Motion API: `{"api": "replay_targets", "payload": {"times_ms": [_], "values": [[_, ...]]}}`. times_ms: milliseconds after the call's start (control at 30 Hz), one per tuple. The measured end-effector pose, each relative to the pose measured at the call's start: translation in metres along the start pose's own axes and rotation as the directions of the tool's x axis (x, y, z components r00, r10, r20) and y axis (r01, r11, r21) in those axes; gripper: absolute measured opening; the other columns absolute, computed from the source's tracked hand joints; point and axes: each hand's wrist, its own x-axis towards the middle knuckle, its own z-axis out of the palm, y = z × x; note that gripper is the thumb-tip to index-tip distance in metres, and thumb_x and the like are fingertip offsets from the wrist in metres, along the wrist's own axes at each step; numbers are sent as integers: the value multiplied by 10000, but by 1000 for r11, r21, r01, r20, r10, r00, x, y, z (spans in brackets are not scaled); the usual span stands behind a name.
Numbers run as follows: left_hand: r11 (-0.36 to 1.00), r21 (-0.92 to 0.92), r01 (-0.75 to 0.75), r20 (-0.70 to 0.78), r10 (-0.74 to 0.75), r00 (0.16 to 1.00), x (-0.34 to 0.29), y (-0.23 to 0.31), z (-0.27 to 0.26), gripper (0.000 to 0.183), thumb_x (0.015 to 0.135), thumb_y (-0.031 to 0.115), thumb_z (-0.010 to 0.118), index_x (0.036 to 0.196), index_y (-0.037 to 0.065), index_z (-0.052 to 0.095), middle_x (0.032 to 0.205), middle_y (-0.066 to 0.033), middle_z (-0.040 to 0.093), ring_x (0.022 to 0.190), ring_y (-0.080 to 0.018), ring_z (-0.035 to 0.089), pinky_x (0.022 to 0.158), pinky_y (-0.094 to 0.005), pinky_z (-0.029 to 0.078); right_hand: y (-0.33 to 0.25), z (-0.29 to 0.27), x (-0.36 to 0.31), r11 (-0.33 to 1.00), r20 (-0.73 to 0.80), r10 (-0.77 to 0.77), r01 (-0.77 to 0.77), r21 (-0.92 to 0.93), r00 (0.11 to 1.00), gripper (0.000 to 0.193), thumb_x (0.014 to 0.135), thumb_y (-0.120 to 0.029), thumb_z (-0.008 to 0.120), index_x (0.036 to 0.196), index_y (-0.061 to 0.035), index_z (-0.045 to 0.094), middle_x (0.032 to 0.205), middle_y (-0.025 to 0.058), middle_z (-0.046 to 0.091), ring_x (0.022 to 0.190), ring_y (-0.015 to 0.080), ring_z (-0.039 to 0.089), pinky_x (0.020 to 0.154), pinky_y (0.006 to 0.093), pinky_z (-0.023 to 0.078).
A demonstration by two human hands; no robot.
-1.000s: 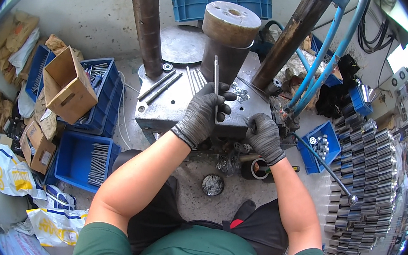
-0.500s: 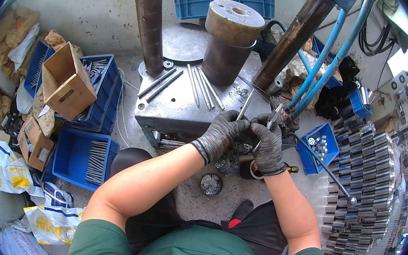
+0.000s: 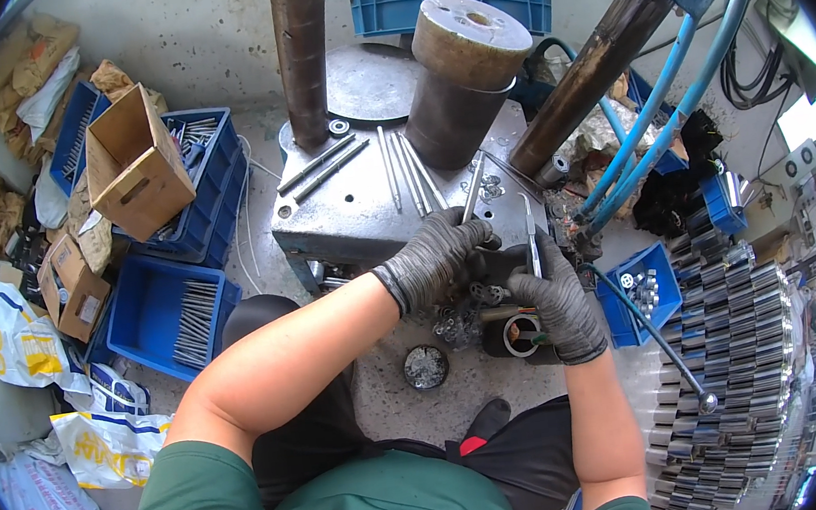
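My left hand (image 3: 439,259), in a grey glove, is closed round a slim metal rod (image 3: 473,187) that slants up over the front of the steel press table (image 3: 318,215). To its right my right hand (image 3: 559,303), gloved alike, grips a thin silver tool with a bent tip (image 3: 531,231), which looks like tweezers. The tool points upward, apart from the rod. Small dark rings (image 3: 491,187) lie on the table just beyond the rod. Several more metal rods (image 3: 392,171) rest there, with two longer shafts (image 3: 323,172) to their left.
A heavy steel cylinder (image 3: 462,108) stands on the table between two press columns (image 3: 301,66). Blue crates (image 3: 147,305) and a cardboard box (image 3: 136,165) are at left. Blue hoses (image 3: 649,117), a bin of parts (image 3: 642,294) and stacked metal cylinders (image 3: 723,370) occupy the right. A round tin (image 3: 425,366) sits below my hands.
My hands have moved apart. The right hand has shifted slightly right and turned its tool upright. In the left hand the rod now stands steeper and farther left.
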Motion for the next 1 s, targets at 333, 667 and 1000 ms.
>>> {"api": "replay_targets", "payload": {"times_ms": [333, 667, 1000], "values": [[989, -124, -75, -38, 71, 997, -15, 16, 3, 228, 1001, 207, 692, 1133, 67, 569, 859, -11, 632, 610, -58, 589, 435, -223, 491, -18, 0, -14, 150, 243, -604, 407, -901, 759, 624, 678, 30, 742, 1295, -45, 688, 1095, 208, 672, 979, 380, 650, 860, 462, 534], [996, -30, -83, -14, 82, 997, -5, 8, -1, 284, 995, 246, 720, 1131, 57, 557, 786, 5, 596, 577, -60, 574, 439, -215, 460, -16, -5, -9, 39, 281, -620, 387, -921, 733, 570, 676, 21, 746, 1238, -72, 723, 1017, 191, 695, 950, 402, 644, 853, 489, 517], [978, 166, -128, 21, 126, 992, -10, 12, -3, 298, 1028, 283, 659, 1189, 46, 577, 857, -41, 656, 578, -74, 579, 453, -218, 463, -16, -6, -8, 52, 292, -621, 409, -911, 728, 537, 713, 48, 691, 1239, -57, 722, 972, 191, 688, 888, 388, 662, 820, 469, 535]]}}
